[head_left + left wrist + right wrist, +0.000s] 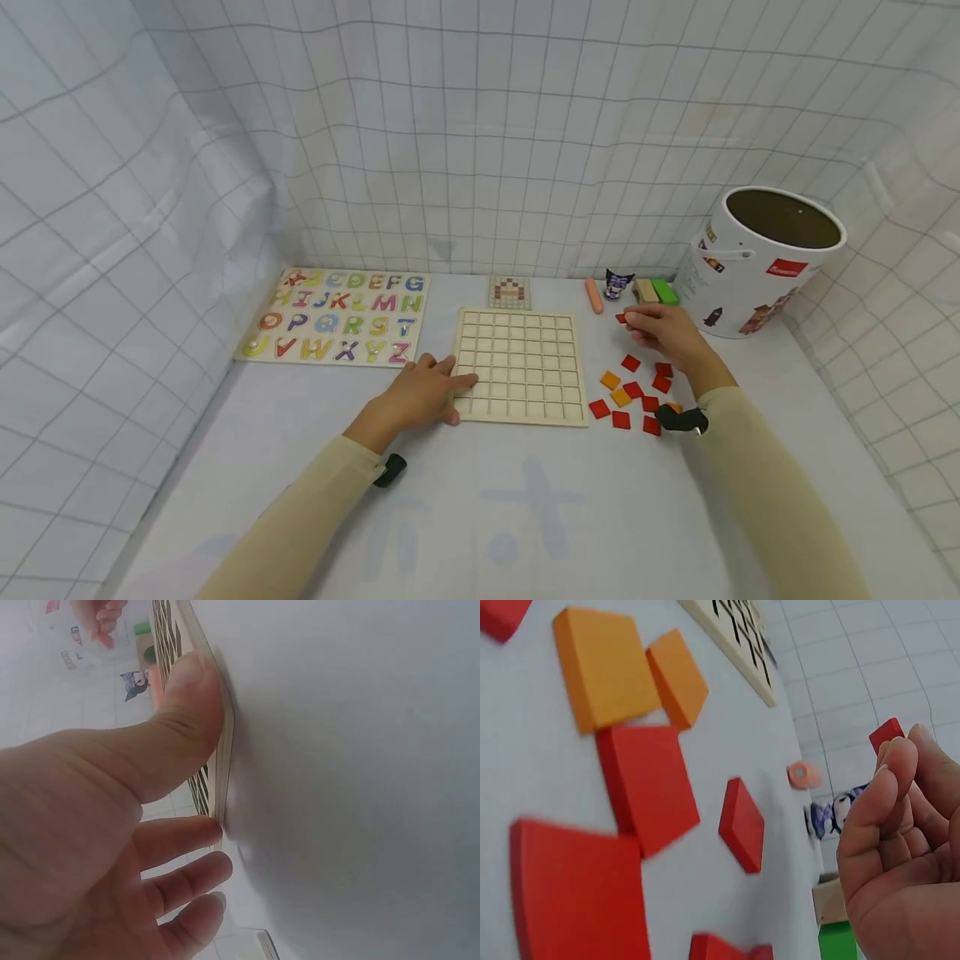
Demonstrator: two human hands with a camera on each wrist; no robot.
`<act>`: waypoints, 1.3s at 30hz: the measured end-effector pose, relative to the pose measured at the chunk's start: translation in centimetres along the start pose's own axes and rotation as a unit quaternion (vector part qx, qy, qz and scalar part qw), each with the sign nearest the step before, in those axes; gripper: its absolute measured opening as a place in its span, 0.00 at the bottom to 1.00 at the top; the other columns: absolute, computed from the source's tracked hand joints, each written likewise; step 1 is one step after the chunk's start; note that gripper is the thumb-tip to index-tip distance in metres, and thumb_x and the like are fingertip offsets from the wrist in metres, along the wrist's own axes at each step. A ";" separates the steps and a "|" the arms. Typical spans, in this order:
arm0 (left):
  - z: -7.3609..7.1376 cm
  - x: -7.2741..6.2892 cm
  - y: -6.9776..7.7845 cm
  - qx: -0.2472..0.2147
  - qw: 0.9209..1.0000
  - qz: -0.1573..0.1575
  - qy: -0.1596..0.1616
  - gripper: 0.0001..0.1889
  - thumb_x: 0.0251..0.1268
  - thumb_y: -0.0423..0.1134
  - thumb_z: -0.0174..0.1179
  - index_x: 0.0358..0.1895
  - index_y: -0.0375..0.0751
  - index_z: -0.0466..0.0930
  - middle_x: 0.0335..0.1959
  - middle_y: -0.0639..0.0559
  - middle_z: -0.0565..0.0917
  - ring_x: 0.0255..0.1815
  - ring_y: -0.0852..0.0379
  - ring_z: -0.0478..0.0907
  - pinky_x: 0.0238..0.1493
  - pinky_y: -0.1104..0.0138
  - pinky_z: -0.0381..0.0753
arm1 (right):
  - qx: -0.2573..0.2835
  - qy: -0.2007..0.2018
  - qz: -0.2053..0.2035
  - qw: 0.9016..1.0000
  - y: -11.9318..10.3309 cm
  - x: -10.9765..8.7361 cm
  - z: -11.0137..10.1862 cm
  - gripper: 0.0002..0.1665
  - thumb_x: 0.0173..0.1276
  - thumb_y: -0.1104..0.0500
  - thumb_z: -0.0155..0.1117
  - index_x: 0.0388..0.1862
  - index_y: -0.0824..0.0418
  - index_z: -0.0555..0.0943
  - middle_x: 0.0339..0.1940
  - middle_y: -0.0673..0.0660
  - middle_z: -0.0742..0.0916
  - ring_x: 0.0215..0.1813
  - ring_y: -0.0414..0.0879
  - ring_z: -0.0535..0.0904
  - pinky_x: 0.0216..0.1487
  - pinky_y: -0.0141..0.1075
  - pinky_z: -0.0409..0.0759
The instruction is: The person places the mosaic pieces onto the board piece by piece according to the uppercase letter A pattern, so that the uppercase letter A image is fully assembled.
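Note:
My left hand (420, 393) rests at the left edge of a pale wooden grid board (519, 367), one finger lying over its squares. In the left wrist view the thumb (196, 697) overlaps the board near a corner, and other fingertips are right by its side. Raised beyond the board's right side, my right hand (667, 333) pinches a small red square tile (886, 735) between thumb and fingertips. Below it on the table lie several red tiles (649, 784) and orange tiles (604, 667), some touching.
A colorful alphabet puzzle board (337, 318) lies at left. Behind the grid is a small pattern card (509, 293). At the back right are an orange stick (593, 296), a dark figurine (617, 285), a green block (664, 292) and a large white bucket (750, 275).

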State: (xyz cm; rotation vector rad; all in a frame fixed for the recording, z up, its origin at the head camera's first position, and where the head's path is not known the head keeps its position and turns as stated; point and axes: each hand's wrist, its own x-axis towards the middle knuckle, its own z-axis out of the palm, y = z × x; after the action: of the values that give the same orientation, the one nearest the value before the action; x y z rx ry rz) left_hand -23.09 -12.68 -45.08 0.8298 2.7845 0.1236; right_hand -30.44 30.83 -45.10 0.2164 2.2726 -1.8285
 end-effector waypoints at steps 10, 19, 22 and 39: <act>-0.4 0.0 0.4 0.000 1.000 0.002 -0.002 0.38 0.56 0.53 0.73 0.73 0.59 0.73 0.75 0.36 0.68 0.65 0.38 0.68 0.64 0.42 0.69 | 0.013 -0.086 -0.027 0.996 -2.6 2.4 7.2 0.31 0.73 0.61 0.67 0.71 0.69 0.72 0.67 0.69 0.79 0.36 0.39 0.86 0.43 0.32 0.86; -0.4 0.2 0.6 0.000 1.000 0.005 -0.007 0.37 0.56 0.52 0.74 0.72 0.58 0.75 0.72 0.35 0.71 0.61 0.40 0.69 0.62 0.43 0.70 | -0.166 -0.085 -0.070 0.980 -3.7 4.6 14.2 0.26 0.71 0.60 0.69 0.66 0.65 0.78 0.43 0.61 0.88 0.35 0.48 0.84 0.36 0.36 0.83; -0.2 0.3 0.5 0.007 1.000 0.005 -0.005 0.37 0.56 0.53 0.74 0.72 0.58 0.75 0.70 0.37 0.73 0.59 0.41 0.69 0.62 0.44 0.70 | -0.258 -0.072 -0.092 0.959 -3.6 5.1 15.4 0.25 0.72 0.56 0.69 0.65 0.61 0.80 0.45 0.60 0.86 0.37 0.50 0.80 0.37 0.38 0.79; -0.5 0.2 0.6 -0.004 1.000 0.009 -0.008 0.36 0.59 0.52 0.72 0.73 0.56 0.73 0.72 0.35 0.70 0.64 0.39 0.68 0.65 0.42 0.68 | -0.358 -0.043 -0.122 0.925 -3.8 5.4 16.6 0.24 0.71 0.54 0.67 0.64 0.59 0.82 0.57 0.62 0.86 0.55 0.58 0.82 0.55 0.54 0.80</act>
State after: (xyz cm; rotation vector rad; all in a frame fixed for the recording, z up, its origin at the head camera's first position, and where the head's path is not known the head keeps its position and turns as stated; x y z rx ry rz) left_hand -23.09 -12.04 -44.55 0.8502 2.7603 0.1314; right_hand -35.31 13.70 -46.33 -0.2748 2.8086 -0.9393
